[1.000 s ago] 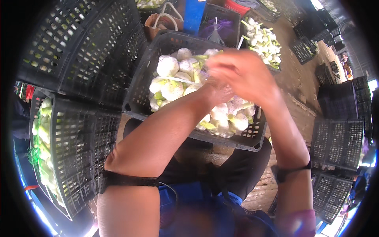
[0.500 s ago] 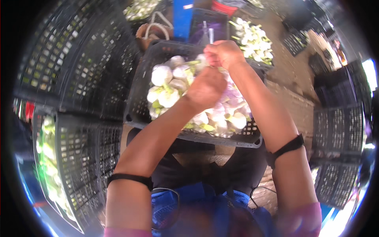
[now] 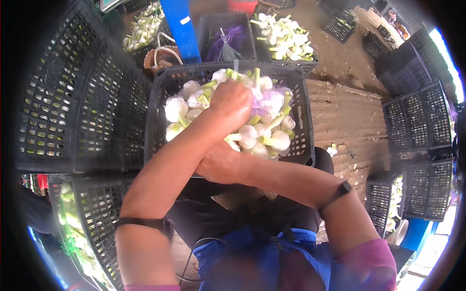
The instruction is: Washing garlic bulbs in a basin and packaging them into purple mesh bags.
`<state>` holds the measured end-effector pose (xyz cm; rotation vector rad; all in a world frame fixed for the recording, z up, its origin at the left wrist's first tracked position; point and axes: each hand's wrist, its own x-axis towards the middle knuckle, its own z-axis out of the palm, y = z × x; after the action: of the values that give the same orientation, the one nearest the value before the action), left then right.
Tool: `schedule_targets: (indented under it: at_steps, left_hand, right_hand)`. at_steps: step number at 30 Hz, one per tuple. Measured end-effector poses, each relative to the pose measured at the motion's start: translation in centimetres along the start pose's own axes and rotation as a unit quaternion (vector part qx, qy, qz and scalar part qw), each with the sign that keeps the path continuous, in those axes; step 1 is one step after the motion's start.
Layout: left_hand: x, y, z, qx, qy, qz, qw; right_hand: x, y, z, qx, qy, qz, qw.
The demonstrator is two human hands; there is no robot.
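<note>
**Both hands at the bulb crate, seen from above**

My left hand (image 3: 235,104) reaches forward into the black crate (image 3: 303,140) in front of my knees. It is curled into a loose fist, fingers closed around what looks like a bulb or its stalk among the bulbs (image 3: 252,133); the object itself is hidden under the knuckles, so I cannot name it for certain. A wisp of purple netting (image 3: 272,99) lies among the bulbs just beside that hand.

My right hand (image 3: 218,165) crosses beneath the left forearm at the crate's near rim. Its fingers are hidden from the camera, so whether they are open or closed cannot be told; it appears to press against the rim, likely steadying the crate.

The white bulbs with green stalks lie heaped loosely in the crate, stalks pointing every way, as produce dumped for sorting would. The crate stands close in, between my knees, which puts both hands over it without stretching.

Further crates surround it: a tilted stack (image 3: 73,106) to the left, one with more bulbs (image 3: 73,228) at lower left, a far pile of bulbs (image 3: 286,39) ahead, and empties (image 3: 417,121) to the right. A blue post (image 3: 179,26) rises behind.
</note>
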<state>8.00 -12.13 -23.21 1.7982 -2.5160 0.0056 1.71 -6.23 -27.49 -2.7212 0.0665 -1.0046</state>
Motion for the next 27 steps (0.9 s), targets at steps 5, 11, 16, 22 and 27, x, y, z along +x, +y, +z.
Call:
schedule_targets:
  at_steps: [5,11,16,22,27]
  left_hand:
    - [-1.5,0.6,-0.2,0.04,0.013,0.023,0.999]
    - [-2.2,0.7,2.0,-0.244,0.192,-0.056,0.949]
    - [-2.9,1.0,3.1,-0.102,0.236,-0.022,0.966]
    - [-2.5,1.8,4.5,0.064,0.213,0.024,0.975]
    - [-3.1,2.0,5.5,-0.049,0.229,0.013,0.972]
  right_hand:
    - [6.8,2.9,1.3,-0.013,-0.242,0.344,0.907]
    - [0.0,1.2,1.9,0.269,-0.046,0.174,0.946]
    - [-4.2,0.8,-13.6,0.286,-0.298,0.062,0.909]
    - [-0.7,8.8,-13.9,0.07,0.05,0.264,0.961]
    - [-0.2,9.8,-8.5,0.24,-0.028,0.227,0.943]
